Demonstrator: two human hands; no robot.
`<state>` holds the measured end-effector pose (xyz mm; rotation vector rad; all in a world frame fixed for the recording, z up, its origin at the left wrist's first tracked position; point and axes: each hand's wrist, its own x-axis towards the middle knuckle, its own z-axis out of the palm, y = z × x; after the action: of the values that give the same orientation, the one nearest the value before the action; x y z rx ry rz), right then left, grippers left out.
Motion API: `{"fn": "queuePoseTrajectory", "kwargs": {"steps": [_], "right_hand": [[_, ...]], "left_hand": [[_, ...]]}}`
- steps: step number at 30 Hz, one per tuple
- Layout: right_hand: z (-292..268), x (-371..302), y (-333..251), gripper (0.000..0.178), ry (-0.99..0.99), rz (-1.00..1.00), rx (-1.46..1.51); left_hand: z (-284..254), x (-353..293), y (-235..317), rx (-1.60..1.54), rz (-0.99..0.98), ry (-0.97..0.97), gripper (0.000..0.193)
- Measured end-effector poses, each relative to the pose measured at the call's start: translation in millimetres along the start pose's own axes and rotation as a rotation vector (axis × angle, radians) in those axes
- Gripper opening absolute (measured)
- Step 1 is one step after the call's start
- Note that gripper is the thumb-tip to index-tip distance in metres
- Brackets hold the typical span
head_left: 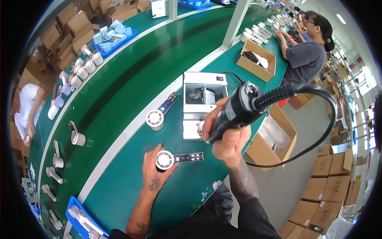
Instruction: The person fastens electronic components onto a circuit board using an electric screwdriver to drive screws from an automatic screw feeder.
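Green bench (131, 95); black electric screwdriver (234, 109); white round-headed part (164, 160); brown cartons (332, 187).

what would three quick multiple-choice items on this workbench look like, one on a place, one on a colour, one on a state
1. Where does the tip of the black electric screwdriver point?
A. at the small white machine
B. at the blue tray
C. at the cardboard box on the belt

2. What colour is the work surface?
A. grey
B. green
C. yellow

3. How is the white round-headed part held?
A. lifted high in the air
B. lying untouched
C. steadied on the table by the left hand

Answers:
1 A, the right hand aims the tip down at the front of the small white machine.
2 B, the table and its belt are green.
3 C, the left hand grips the white round-headed part with its dark handle lying flat on the table.
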<state>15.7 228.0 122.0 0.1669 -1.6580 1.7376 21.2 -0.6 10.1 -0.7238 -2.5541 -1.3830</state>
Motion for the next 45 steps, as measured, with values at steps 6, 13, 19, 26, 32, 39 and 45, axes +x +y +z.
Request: {"fn": "queuePoseTrajectory", "kwargs": {"steps": [6,13,19,26,32,39,45], "right_hand": [[-8.0,-41.6,-4.1,0.093,0.094,0.164,0.128],[-12.4,-49.2,8.0,0.091,0.087,0.207,0.144],[-13.4,-62.0,9.3,0.087,0.065,0.195,0.194],[-12.7,-71.7,16.7,0.084,0.013,0.113,0.238],[-21.3,-31.1,-1.0,0.080,0.035,-0.011,0.218],[7.7,10.3,9.6,0.100,0.027,-0.003,-0.144],[4.2,-14.6,2.1,0.095,0.091,0.101,0.115]], "left_hand": [[-0.7,3.5,-3.4,0.025,0.038,-0.025,0.080],[-0.7,5.5,-1.9,0.013,0.011,-0.043,0.081],[0.3,5.6,-2.8,0.015,0.000,-0.044,0.082],[-4.6,7.3,-2.6,-0.006,0.005,-0.039,0.083],[-3.8,7.5,-4.8,-0.022,-0.002,-0.043,0.083],[-1.4,6.6,-0.7,-0.014,-0.030,-0.053,0.080],[-0.7,5.0,-3.9,-0.005,-0.004,-0.032,0.079]]}}
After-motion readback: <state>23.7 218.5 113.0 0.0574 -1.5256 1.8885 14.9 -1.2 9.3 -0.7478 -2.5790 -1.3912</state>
